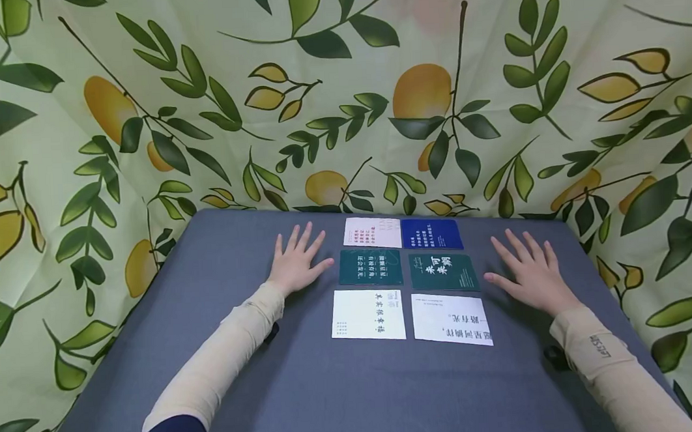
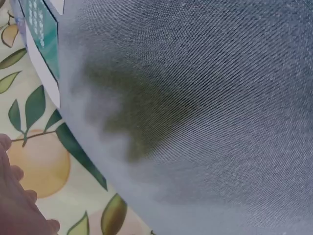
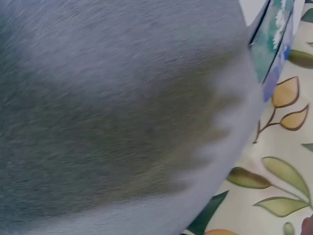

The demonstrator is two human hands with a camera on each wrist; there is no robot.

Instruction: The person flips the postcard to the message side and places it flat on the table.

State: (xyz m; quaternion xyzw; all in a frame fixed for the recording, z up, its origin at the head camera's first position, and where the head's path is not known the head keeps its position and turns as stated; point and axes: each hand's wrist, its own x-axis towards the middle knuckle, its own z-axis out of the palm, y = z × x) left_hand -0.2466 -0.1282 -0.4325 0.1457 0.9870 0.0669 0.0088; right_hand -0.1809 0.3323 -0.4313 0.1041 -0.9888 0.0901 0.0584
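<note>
Six cards lie flat in two columns on the grey table, between my hands. At the back are a pale pink card [image 1: 373, 233] and a blue card [image 1: 432, 234]. Two dark green cards, one on the left [image 1: 370, 267] and one on the right [image 1: 443, 273], form the middle row. In front lie two white cards, left [image 1: 367, 315] and right [image 1: 452, 319]. My left hand [image 1: 295, 263] has its fingers spread, left of the left green card and apart from it. To the right of the right green card, my right hand [image 1: 534, 274] is spread too, holding nothing.
A grey cloth covers the table [image 1: 355, 398]. Behind it and along both sides hangs a curtain [image 1: 339, 79] printed with leaves and yellow fruit. Both forearms wear beige sleeves [image 1: 218, 353], with a small dark object under each wrist.
</note>
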